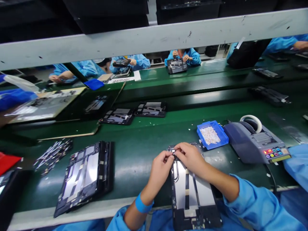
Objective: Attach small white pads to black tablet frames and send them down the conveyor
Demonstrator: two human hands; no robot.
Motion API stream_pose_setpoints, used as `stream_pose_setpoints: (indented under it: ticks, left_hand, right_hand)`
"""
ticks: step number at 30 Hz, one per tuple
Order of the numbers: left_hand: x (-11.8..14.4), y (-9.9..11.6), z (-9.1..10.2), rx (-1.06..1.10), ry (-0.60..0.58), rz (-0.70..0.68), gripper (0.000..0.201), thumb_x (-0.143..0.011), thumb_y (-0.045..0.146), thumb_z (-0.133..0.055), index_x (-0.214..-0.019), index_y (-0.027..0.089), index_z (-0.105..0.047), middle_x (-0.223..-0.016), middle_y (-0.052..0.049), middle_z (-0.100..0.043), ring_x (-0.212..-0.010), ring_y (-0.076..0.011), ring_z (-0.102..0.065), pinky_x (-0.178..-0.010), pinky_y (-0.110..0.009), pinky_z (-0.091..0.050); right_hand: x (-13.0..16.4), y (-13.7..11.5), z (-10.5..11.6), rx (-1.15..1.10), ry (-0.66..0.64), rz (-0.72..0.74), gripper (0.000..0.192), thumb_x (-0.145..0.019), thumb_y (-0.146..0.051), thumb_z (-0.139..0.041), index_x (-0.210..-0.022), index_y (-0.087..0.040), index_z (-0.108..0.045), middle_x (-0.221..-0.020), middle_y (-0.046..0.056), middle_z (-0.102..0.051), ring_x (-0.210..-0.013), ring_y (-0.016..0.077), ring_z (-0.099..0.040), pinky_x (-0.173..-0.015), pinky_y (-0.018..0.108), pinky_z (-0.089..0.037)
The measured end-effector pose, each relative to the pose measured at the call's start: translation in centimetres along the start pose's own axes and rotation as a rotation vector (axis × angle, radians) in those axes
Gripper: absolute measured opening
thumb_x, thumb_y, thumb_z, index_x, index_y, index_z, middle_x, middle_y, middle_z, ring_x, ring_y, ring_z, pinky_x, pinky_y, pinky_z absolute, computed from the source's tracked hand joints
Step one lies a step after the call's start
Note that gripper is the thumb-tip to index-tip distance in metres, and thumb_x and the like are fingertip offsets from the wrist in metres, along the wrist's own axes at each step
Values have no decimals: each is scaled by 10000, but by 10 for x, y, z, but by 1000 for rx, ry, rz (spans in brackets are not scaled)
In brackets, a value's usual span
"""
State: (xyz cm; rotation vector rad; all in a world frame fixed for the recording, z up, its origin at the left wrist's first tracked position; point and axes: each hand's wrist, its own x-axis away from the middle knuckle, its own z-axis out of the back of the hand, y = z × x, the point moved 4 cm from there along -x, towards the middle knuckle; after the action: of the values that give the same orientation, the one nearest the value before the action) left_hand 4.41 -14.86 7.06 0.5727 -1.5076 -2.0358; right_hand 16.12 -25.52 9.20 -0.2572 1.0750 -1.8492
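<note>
An opened tablet (204,192) lies in front of me with its silver battery cells and black cables showing; its near end overhangs the table edge. My left hand (161,166) and my right hand (190,158) meet at its far end. Fingers of both are pinched together over the top edge, close to a small dark part. What they pinch is hidden by the fingertips. A blue wristband (143,204) circles my left wrist. Just beyond my right hand sits a blue tray (225,140) holding many small pale pieces.
A tape dispenser (247,144) stands at the right. To the left are a stack of opened tablets (84,176) and a pile of thin strips (54,155). More tablets (151,109) lie farther back. Co-workers in blue sleeves (141,61) sit across, under a white shelf beam (154,37).
</note>
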Motion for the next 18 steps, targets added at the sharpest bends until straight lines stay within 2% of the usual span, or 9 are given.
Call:
stream_pose_setpoints:
  ticks: [3,7,12,18]
  left_hand:
    - [0,1,2,-22,10,-2,193,-853,350,-619,-845,188,-724,-780,-20,-740,-720,-184,-660,-643,-265,-483]
    - [6,6,6,-211,30,-124,158,-880,311,-619,-842,214,-738,-764,-12,-738,-702,-184,-657,-640,-276,-466]
    - [13,15,8,-443,71,-308,141,-896,257,-626,-846,226,-755,-776,-29,-756,-752,-210,-691,-703,-307,-485]
    - [10,14,9,-449,73,-261,148,-903,236,-623,-899,233,-771,-858,-28,-795,-771,-209,-719,-684,-297,-492]
  right_hand:
    - [6,-2,-3,236,65,156,101,-970,-182,-612,-904,-206,-684,-889,51,-722,-875,209,-671,-817,314,-498]
    - [15,-4,-7,334,47,309,148,-1015,-184,-553,-980,-205,-695,-934,66,-752,-904,215,-696,-857,337,-518]
    - [20,-11,-3,380,83,377,180,-1030,-183,-521,-1047,-188,-700,-986,83,-763,-911,223,-697,-858,356,-522]
    - [27,-15,1,475,146,386,239,-1063,-246,-496,-948,-183,-696,-861,64,-738,-812,216,-664,-774,350,-492]
